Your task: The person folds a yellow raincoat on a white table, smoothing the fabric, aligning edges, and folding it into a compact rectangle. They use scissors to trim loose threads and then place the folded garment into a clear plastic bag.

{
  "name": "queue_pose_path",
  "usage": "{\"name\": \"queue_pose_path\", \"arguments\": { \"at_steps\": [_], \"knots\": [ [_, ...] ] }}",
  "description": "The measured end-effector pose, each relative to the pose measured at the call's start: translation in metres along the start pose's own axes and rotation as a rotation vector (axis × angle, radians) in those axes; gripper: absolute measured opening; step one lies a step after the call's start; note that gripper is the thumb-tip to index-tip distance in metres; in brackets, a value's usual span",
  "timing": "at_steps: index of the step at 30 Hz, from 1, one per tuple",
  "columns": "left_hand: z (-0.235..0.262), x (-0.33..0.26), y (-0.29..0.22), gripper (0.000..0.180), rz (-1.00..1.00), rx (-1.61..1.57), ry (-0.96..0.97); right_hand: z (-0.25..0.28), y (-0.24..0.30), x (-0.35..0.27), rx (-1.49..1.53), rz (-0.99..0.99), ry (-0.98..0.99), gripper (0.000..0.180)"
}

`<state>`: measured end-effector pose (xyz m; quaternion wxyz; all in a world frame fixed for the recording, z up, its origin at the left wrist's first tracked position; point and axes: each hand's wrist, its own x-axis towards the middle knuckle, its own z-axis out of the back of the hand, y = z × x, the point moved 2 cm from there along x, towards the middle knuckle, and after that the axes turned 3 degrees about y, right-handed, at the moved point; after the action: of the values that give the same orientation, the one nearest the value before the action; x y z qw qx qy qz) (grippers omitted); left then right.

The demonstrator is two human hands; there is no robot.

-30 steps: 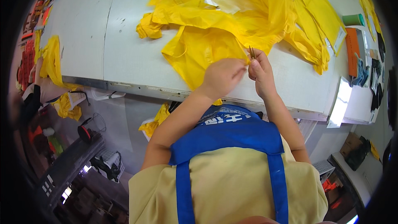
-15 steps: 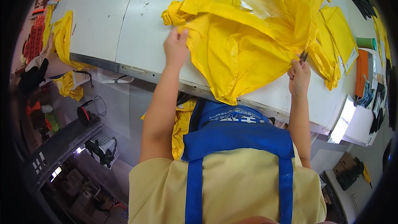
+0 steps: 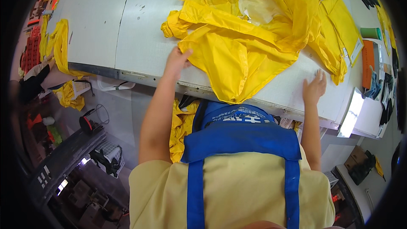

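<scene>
A large yellow garment [image 3: 237, 55] lies spread on the white worktable [image 3: 127, 29], one corner hanging over the front edge. My left hand [image 3: 177, 59] rests on the table at the garment's left edge, fingers touching the fabric. My right hand [image 3: 314, 88] lies flat and open on the bare table to the right of the garment, holding nothing. More yellow fabric [image 3: 271, 0] is piled behind it, with a pale translucent piece [image 3: 256, 4] on top.
Folded yellow pieces [image 3: 341, 29] lie at the right, beside a green roll [image 3: 371, 33] and an orange strip [image 3: 368, 63]. Yellow cloth [image 3: 57, 44] hangs off the table's left end. A yellow bundle [image 3: 180, 127] hangs under the table. Equipment stands on the floor at the left.
My hands have moved apart from pinching the fabric together to spreading it. The right hand has let go and now lies flat on the table; the garment has slid toward the front edge.
</scene>
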<state>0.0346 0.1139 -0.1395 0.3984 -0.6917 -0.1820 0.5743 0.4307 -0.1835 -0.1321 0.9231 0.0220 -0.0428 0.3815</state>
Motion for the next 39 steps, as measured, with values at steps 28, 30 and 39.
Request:
{"name": "queue_pose_path", "arguments": {
  "at_steps": [28, 30, 39],
  "knots": [
    [-0.11, -0.067, 0.001, 0.057, -0.503, -0.521, 0.823, 0.128, 0.199, 0.001, 0.643, 0.797, 0.795, 0.055],
    [-0.11, -0.067, -0.005, 0.055, -0.495, -0.401, 0.787, 0.124, 0.199, 0.004, 0.685, 0.865, 0.784, 0.052],
    [-0.123, -0.048, -0.014, 0.052, -0.276, -0.722, 0.883, 0.136, 0.188, -0.006, 0.979, 0.66, 0.472, 0.065]
  ]
}}
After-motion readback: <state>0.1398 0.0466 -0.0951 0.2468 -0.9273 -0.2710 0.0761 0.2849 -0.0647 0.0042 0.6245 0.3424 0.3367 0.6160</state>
